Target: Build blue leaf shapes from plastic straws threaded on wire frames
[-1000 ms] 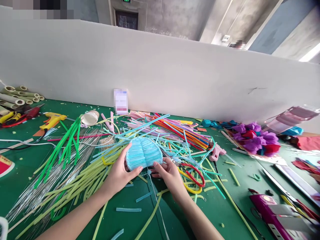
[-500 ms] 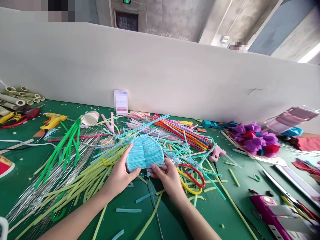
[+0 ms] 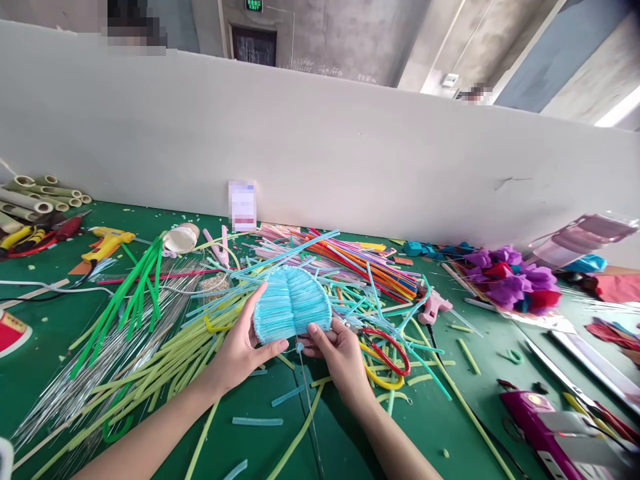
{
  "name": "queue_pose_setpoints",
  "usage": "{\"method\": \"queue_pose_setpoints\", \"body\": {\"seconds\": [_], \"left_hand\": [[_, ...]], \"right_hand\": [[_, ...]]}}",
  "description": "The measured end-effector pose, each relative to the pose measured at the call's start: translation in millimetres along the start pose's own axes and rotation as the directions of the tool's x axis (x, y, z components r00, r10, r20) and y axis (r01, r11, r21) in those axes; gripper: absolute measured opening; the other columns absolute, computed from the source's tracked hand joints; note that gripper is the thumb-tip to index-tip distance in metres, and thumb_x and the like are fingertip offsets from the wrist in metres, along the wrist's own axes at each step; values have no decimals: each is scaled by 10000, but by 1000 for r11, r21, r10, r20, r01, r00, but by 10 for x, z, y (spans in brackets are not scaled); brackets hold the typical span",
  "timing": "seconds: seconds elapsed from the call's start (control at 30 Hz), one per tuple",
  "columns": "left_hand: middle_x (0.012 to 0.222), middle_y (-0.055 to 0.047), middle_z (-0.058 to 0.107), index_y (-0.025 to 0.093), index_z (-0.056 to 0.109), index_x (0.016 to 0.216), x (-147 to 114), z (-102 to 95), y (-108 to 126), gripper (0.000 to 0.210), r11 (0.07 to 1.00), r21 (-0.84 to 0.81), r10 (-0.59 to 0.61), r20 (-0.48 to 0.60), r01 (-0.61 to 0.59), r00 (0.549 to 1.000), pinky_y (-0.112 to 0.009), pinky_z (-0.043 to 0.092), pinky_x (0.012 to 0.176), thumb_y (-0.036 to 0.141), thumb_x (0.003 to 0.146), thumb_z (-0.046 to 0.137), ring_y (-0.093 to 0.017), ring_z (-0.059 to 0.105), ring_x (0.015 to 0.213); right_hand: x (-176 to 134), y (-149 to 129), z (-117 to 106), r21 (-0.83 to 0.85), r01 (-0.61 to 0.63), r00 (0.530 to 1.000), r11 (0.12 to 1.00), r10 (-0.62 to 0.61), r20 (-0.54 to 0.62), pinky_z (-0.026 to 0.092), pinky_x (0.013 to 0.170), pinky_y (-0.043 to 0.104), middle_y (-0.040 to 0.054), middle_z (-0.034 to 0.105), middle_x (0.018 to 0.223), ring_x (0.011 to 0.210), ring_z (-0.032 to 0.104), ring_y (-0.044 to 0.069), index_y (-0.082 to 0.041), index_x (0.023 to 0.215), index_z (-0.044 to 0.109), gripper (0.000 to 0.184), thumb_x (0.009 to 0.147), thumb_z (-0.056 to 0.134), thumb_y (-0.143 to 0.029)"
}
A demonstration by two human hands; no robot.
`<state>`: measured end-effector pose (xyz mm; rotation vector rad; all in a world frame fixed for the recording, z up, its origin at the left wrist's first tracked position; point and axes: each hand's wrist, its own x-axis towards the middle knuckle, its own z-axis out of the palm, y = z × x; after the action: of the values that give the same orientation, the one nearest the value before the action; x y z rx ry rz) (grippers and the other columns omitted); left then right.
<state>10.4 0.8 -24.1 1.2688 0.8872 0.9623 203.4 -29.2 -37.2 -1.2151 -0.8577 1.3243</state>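
Note:
A light-blue, fan-shaped pipe-cleaner piece with a raised crease down its middle is held up over the table between both hands. My left hand grips its left edge, thumb along the bottom. At the lower right edge, my right hand pinches it with the thumb in front; some fingers are hidden behind. From the bottom centre a thin wire stem with a small blue knot near its top runs down toward me. Scissors with red and yellow handles lie just beyond my right hand.
Yellow-green pipe cleaners, thin metal wires and green strips spread to the left. A yellow glue gun lies behind them. A pink glue gun, purple paper flowers and a purple power strip are right.
The blue piece has shifted slightly right and turned a little. My right thumb sits slightly higher and further right on its lower edge, and the wire's lower end has swung slightly left.

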Motion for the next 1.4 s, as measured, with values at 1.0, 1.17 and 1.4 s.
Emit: {"method": "queue_pose_setpoints", "body": {"seconds": [1.0,1.17,1.4], "left_hand": [[1123,-95,776,200,617,1258,25,-69,97,614,907,-297,-364,-191,300,912,-357,602,796,328,710,863,-280,739,984],[1159,-85,768,219,591,1325,28,-57,113,646,905,-291,-368,-165,311,915,-358,593,834,321,738,842,-281,728,1033],[1173,-83,765,224,621,1283,26,-76,93,591,904,-278,-381,-172,326,909,-347,601,801,340,744,835,-282,732,1031]], "right_hand": [[-107,-123,-45,-33,44,991,998,-39,129,562,595,248,60,748,728,613,704,154,-160,754,666,400,769,780,-543],[-117,-131,-34,-39,38,993,999,-34,116,563,599,260,62,744,707,590,691,152,-157,733,668,418,777,761,-562],[-113,-149,-13,-75,35,994,997,-27,102,558,609,271,69,743,711,601,695,169,-163,724,666,444,786,732,-597]]}}
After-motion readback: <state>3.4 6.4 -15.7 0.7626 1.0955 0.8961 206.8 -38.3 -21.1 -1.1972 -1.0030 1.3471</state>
